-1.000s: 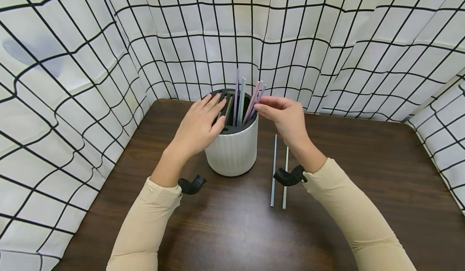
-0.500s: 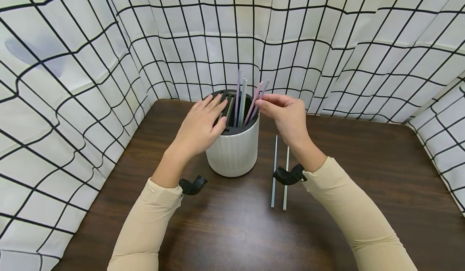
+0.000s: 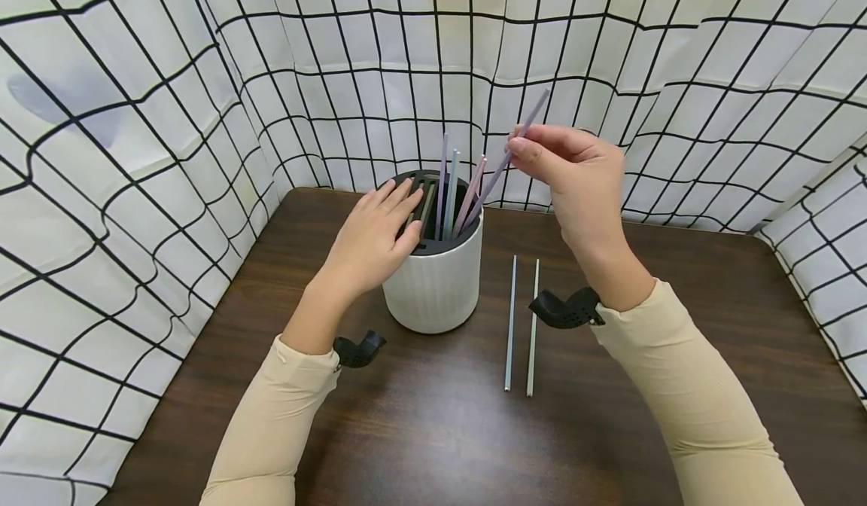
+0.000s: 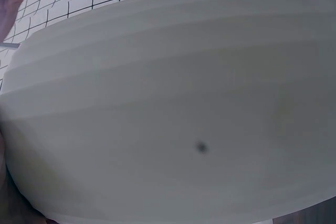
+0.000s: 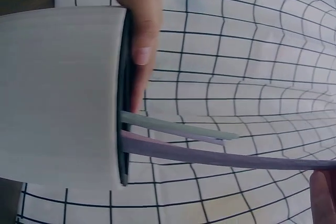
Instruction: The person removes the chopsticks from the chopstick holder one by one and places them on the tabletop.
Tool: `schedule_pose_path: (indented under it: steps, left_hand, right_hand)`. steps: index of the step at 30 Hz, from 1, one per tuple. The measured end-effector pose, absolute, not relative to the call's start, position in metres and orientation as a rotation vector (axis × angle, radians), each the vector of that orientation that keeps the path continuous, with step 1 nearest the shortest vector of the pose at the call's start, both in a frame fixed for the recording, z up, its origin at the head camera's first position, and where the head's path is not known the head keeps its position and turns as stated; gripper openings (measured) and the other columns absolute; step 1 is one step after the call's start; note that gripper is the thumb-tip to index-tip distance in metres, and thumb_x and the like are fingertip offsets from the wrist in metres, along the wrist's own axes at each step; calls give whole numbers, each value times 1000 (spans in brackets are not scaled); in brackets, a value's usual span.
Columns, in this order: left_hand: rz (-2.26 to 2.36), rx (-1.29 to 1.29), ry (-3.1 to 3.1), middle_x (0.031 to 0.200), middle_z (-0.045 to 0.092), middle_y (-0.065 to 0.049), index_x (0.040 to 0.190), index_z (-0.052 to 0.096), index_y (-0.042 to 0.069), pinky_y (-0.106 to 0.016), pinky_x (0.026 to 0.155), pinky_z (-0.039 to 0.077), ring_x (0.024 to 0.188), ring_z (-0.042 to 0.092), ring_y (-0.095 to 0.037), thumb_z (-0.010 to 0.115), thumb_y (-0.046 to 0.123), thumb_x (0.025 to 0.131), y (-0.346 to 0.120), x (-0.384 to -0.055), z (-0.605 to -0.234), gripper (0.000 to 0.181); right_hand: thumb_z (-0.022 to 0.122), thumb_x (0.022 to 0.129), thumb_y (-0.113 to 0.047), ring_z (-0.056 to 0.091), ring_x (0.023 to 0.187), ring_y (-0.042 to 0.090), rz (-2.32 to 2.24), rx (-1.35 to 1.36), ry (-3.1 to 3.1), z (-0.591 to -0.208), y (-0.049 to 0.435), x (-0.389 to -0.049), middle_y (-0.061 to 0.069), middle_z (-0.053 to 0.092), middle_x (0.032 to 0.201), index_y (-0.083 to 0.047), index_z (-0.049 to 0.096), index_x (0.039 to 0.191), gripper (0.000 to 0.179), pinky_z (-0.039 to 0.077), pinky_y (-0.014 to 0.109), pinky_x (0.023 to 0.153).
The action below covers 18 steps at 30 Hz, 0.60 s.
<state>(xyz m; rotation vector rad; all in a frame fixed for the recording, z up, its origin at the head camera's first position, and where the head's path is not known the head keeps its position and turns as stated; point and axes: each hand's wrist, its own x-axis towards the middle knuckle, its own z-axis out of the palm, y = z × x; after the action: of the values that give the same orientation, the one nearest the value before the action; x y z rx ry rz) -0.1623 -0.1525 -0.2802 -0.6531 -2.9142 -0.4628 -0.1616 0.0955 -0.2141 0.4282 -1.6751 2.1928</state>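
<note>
A white ribbed utensil holder point(image 3: 433, 291) with a black slotted top stands on the table; its side fills most of the left wrist view. My left hand point(image 3: 375, 227) rests on the left of that top, fingers stretched out. With thumb and fingertips, my right hand point(image 3: 582, 175) pinches a purple chopstick point(image 3: 497, 173) above the holder's right side. Its lower end is still inside the opening, tilted right. Another purple chopstick point(image 3: 442, 182), a pale blue-green chopstick point(image 3: 451, 193) and a pink chopstick point(image 3: 470, 196) stand in the same opening.
On the table point(image 3: 433, 431), right of the holder, a blue chopstick point(image 3: 511, 325) and a pale green chopstick point(image 3: 532, 348) lie side by side. A white curtain point(image 3: 379, 39) with black grid lines surrounds the table at the back and sides.
My right hand has moved up and to the right, drawing the purple chopstick partway out of the holder. The left hand has stayed on the holder's top.
</note>
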Motion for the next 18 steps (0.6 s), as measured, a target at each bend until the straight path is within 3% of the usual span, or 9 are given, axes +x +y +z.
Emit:
schedule_pose_path:
  steps: [6,12,18]
  left_hand:
    - [-475,-651,-2908,165,26,-9,155,36,12,-47,128,10,155,17,-29,34,36,104,-153,-162,-280,57]
    - [-475,-654,-2909,165,26,-9,156,35,12,-46,128,9,156,16,-28,33,37,104,-153,-163,-281,57]
    - [-480,-650,-2908,165,26,-8,156,35,13,-46,128,9,156,16,-28,33,36,105,-153,-164,-282,56]
  right_hand:
    - [79,80,2,76,80,21,2124,474,-1517,-199,107,-151,10,77,86,7,77,95,17,61,33,78]
    - [80,73,10,73,77,29,2309,355,-1233,-181,133,-140,21,72,85,16,72,96,25,61,36,78]
    - [79,73,13,73,74,30,2428,247,-1225,-189,167,-148,20,72,84,17,72,97,25,61,38,76]
